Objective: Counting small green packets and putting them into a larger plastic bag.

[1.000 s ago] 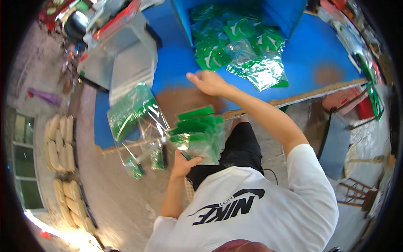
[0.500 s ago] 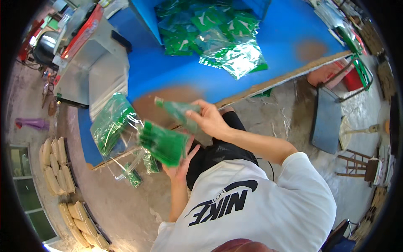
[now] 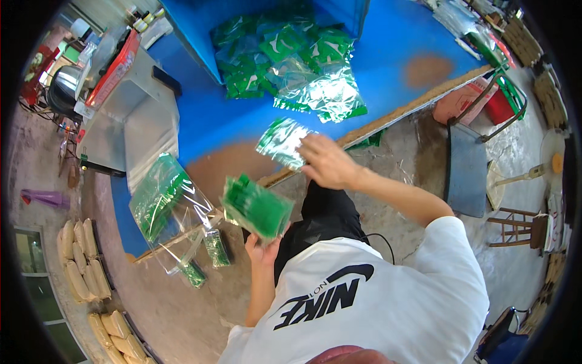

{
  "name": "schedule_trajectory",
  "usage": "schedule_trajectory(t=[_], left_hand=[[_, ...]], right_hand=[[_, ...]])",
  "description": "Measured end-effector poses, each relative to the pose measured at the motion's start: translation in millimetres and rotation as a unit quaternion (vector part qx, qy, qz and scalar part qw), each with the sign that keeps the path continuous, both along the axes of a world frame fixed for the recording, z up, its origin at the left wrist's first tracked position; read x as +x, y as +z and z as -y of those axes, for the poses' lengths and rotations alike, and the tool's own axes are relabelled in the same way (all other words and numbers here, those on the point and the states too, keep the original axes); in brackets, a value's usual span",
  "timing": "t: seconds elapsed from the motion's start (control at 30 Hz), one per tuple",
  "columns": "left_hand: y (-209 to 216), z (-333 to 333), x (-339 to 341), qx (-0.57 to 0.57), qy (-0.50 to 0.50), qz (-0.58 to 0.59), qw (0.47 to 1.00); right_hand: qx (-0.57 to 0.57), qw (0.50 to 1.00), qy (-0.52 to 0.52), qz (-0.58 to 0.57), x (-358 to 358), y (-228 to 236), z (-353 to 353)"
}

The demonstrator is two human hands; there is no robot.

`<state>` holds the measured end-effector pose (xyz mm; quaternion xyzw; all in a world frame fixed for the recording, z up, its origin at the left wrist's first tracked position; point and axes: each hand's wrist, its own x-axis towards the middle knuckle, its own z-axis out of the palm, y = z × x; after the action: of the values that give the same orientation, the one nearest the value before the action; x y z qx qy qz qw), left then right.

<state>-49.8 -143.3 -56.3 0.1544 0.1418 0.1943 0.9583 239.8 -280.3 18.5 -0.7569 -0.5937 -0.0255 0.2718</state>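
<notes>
My left hand (image 3: 264, 247) is closed on the lower end of a stack of flat green plastic packets (image 3: 257, 207), held tilted in front of my lap. My right hand (image 3: 330, 162) grips the right edge of a single shiny packet (image 3: 281, 143), clear with green ends, at the table's front edge. Its fingertips are partly hidden. Beyond it lies a loose pile of similar green-and-clear packets (image 3: 285, 45), spilling out of a blue open-fronted box (image 3: 189, 37) onto the blue table (image 3: 397, 36). Left of the stack, a large clear plastic bag (image 3: 163, 200) with green packets hangs over the table edge.
A grey metal machine with red trim (image 3: 130, 112) stands at the table's left. Small green packets (image 3: 217, 247) hang below the edge. To the right are a blue-grey chair (image 3: 467, 173), a red bin (image 3: 502, 108) and a wooden stool (image 3: 515, 229). Tan sacks (image 3: 77, 261) are stacked at left.
My right hand has carried one packet away from the stack, up and right toward the pile; the packet now lies flatter. My left hand still holds the stack. The view has shifted slightly.
</notes>
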Motion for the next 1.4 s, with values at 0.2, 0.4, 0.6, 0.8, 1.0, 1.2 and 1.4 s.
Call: schedule_trajectory(t=[0.2, 0.4, 0.6, 0.8, 1.0, 1.2, 1.4], left_hand=[[-3.1, -2.9, 21.5, -0.04, 0.066, -0.066, 0.995], [1.3, -3.2, 16.5, -0.046, 0.023, -0.043, 0.998], [-15.5, -23.4, -11.8, 0.0, 0.013, -0.027, 1.0], [-1.8, -22.2, 5.3, 0.035, 0.032, -0.065, 0.997], [-27.1, -19.9, -1.8, 0.011, 0.039, -0.095, 0.995], [-19.6, -25.2, -19.2, 0.01, 0.038, -0.04, 0.998], [-4.0, -26.6, -5.1, 0.054, 0.032, -0.073, 0.995]], right_hand=[[0.005, 0.992, 0.06, -0.112, -10.8, 17.1, -44.3], [-0.018, 0.934, -0.355, 0.041, 86.5, 6.0, -47.8], [0.015, 0.998, -0.002, 0.054, -9.1, 2.7, -41.9], [0.057, 0.977, 0.045, -0.199, -13.4, 9.0, -67.6], [-0.052, 0.947, -0.298, 0.11, 71.3, -0.4, -68.9], [0.165, 0.979, 0.102, -0.069, -23.5, 1.0, -55.1], [-0.032, 0.935, 0.182, -0.302, -30.8, 18.4, -77.9]])
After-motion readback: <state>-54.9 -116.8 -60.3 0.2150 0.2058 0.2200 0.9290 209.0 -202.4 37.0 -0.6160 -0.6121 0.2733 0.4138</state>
